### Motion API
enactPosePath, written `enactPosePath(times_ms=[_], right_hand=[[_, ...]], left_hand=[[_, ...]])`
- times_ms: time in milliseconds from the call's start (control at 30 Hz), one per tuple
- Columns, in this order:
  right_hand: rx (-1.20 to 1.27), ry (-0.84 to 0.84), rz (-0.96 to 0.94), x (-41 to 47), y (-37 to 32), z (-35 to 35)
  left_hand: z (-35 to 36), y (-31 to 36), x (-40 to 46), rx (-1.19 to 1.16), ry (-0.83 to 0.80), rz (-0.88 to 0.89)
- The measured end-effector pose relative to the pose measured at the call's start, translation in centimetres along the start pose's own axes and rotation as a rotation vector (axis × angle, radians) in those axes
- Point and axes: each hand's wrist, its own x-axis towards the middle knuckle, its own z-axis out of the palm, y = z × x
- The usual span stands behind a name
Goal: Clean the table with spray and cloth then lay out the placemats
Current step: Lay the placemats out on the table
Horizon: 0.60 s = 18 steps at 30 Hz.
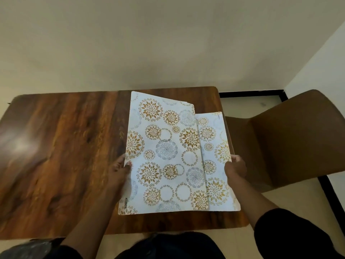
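Over the right half of the brown wooden table [61,146] I hold white placemats printed with gold and grey flower circles. The upper placemat [164,152] overlaps a lower placemat [216,161] that sticks out to its right. My left hand [119,171] pinches the left edge of the upper placemat, thumb on top. My right hand [235,167] grips the right edge of the lower placemat. Whether the mats touch the tabletop I cannot tell. No spray bottle or cloth is in view.
A brown chair [291,139] stands close against the table's right side. A pale wall rises behind the table's far edge. My dark sleeves and lap fill the bottom of the view.
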Motion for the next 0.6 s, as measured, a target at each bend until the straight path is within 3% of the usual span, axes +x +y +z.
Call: enactPosePath(times_ms=[600], right_hand=[[0.017, -0.042, 0.011, 4.2, -0.7, 0.4]], left_hand=[[3.1, -0.9, -1.8, 0.148, 0.049, 0.091]])
